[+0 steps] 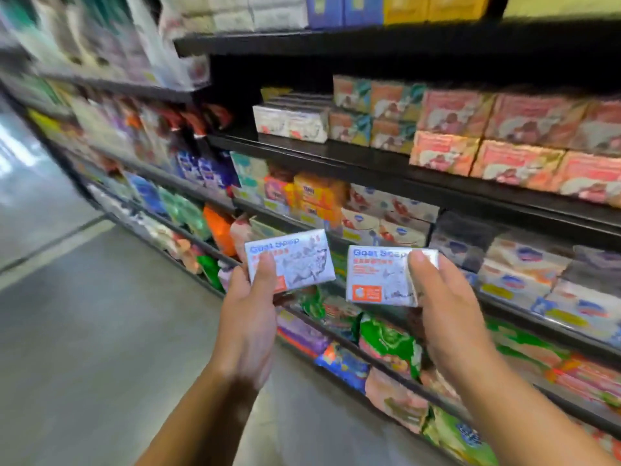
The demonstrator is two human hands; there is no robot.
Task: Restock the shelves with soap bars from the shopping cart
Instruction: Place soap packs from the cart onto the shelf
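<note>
My left hand (247, 317) grips a white "Goat Soap" bar (299, 260) with blue lettering, thumb on its front face. My right hand (443, 307) holds a second bar of the same soap (379, 277), thumb over its upper right corner. Both bars are held side by side in front of the shelving, at the level of the third shelf down. A small stack of matching white soap boxes (289, 121) sits on the black upper shelf (302, 148), up and slightly left of the hands. The shopping cart is out of view.
Pink and teal soap boxes (504, 142) fill the rest of that upper shelf to the right. Lower shelves hold orange, white and green packs (386, 341). The grey aisle floor (84, 314) stretches to the left. The picture is blurred by motion.
</note>
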